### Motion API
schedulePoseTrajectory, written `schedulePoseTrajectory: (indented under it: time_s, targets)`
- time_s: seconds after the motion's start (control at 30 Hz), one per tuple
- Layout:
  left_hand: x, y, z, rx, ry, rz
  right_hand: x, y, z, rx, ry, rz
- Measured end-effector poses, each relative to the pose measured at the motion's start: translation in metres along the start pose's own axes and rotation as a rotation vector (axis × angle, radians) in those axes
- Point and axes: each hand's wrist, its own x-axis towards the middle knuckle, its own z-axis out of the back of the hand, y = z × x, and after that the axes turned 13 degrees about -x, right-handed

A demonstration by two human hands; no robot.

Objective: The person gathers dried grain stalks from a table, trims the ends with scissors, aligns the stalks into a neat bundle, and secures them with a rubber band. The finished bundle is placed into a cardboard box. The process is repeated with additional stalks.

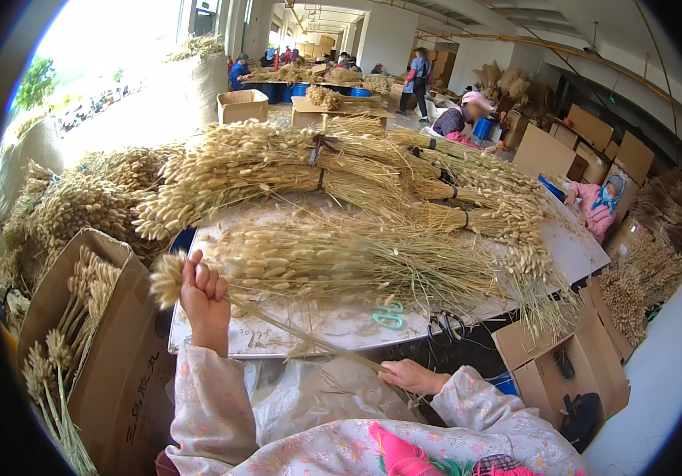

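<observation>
A thin bunch of dried bunny-tail grass (168,279) stretches between my two hands, fluffy heads at the left and stems slanting down to the right. My left hand (204,295) is closed round it just below the heads. Lower and to the right, my right hand (414,376) grips the stem ends. Past my hands, a loose spread of the same grass (301,258) lies on the white table (254,337), heads left and stems right. Tied bundles (270,170) are heaped behind it, bound with dark bands.
At my left stands an open cardboard box (139,333) with grass stalks inside. Dark-handled scissors (446,325) sit at the table's near edge. Another open carton (547,373) is at the lower right. A person in pink (595,208) is at the right; other people work farther back.
</observation>
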Motion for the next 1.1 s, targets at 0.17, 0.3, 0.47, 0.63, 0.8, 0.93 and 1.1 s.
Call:
schedulePoseTrajectory:
  time_s: [0.17,0.3,0.47,0.63,0.8,0.93,1.1]
  targets:
    - [-0.016,0.029,0.02,0.195,-0.056,-0.066,-0.033,-0.053,-0.055,-0.268,-0.254,-0.307]
    - [-0.038,0.07,0.045,0.244,-0.022,0.022,-0.045,-0.118,-0.084,-0.512,-0.329,-0.464]
    - [-0.072,0.115,0.07,0.378,-0.028,0.207,-0.057,-0.174,-0.142,-0.631,0.061,-0.729]
    - [-0.079,0.131,0.079,0.509,0.051,0.302,-0.093,-0.176,-0.164,-0.41,0.275,-0.517]
    - [-0.088,0.132,0.072,0.629,0.314,0.339,-0.096,-0.115,-0.028,-0.29,0.249,-0.288]
    - [-0.094,0.129,0.057,0.674,0.399,0.4,-0.057,-0.018,0.074,0.088,-0.044,-0.204]
    - [-0.097,0.118,0.04,0.809,0.471,0.514,0.027,0.058,0.067,0.034,-0.354,0.227]
